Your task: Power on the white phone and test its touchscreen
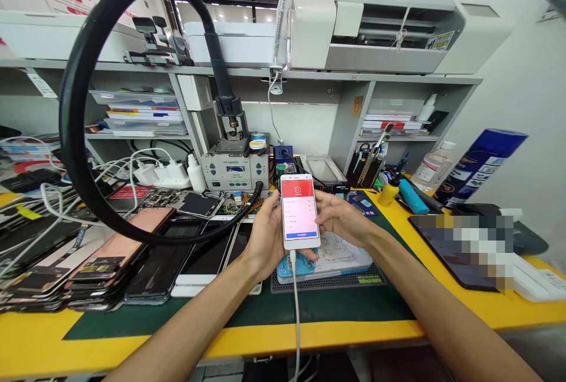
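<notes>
A white smartphone (299, 212) is held upright over the bench, its screen lit with a red band on top, a white list and a blue bar at the bottom. My left hand (265, 236) wraps round its left side and back. My right hand (340, 217) grips the right edge, thumb at the screen's side and fingers partly hidden behind. From the phone's lower end a white cable (296, 293) hangs down past the table edge. Beneath the hands lies a blue-and-white packet (338, 255) on a dark perforated mat (327, 283).
Stacked phones and screens (154, 258) cover the left side. A thick black hose (73, 117) loops up from the rework station (234, 171). To the right are a tablet (451, 249), a clear bottle (433, 167) and a blue spray can (481, 167). A grey shelf (327, 75) stands behind.
</notes>
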The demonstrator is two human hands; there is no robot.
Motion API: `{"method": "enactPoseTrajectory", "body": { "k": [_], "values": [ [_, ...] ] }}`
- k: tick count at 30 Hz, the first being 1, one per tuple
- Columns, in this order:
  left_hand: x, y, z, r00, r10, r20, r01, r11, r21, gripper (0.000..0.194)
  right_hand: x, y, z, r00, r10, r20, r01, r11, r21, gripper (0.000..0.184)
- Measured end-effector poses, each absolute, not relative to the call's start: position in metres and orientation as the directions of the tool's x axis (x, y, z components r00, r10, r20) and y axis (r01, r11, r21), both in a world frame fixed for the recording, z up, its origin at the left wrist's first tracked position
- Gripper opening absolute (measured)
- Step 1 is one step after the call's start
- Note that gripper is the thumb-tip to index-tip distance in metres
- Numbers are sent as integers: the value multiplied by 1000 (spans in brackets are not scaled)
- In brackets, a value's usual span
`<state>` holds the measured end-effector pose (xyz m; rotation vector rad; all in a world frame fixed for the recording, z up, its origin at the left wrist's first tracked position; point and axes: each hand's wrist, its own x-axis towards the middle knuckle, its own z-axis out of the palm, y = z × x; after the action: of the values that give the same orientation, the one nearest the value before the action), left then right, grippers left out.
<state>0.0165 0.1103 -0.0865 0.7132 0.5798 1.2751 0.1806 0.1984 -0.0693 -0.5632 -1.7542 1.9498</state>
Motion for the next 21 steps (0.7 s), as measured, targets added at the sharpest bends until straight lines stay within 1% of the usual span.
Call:
{"method": "enactPoseTrajectory", "body": {
  "k": [5,10,17,21],
  "values": [
    [17,111,-87,201,979,2,-661,134,738,67,183,200,-70,-832,554,-8,-50,-90,-995,68],
    [17,111,-87,207,978,1,-663,140,735,67,185,203,-70,-847,531,-15,-38,-88,-995,68],
    [17,110,-88,200,980,-3,-647,135,751,67,184,200,-68,-842,538,-28,-22,-85,-996,59],
    [18,110,-86,208,978,-5,-641,141,755,68,184,201,-69,-837,546,-25,-39,-105,-994,53]
  ]
}}
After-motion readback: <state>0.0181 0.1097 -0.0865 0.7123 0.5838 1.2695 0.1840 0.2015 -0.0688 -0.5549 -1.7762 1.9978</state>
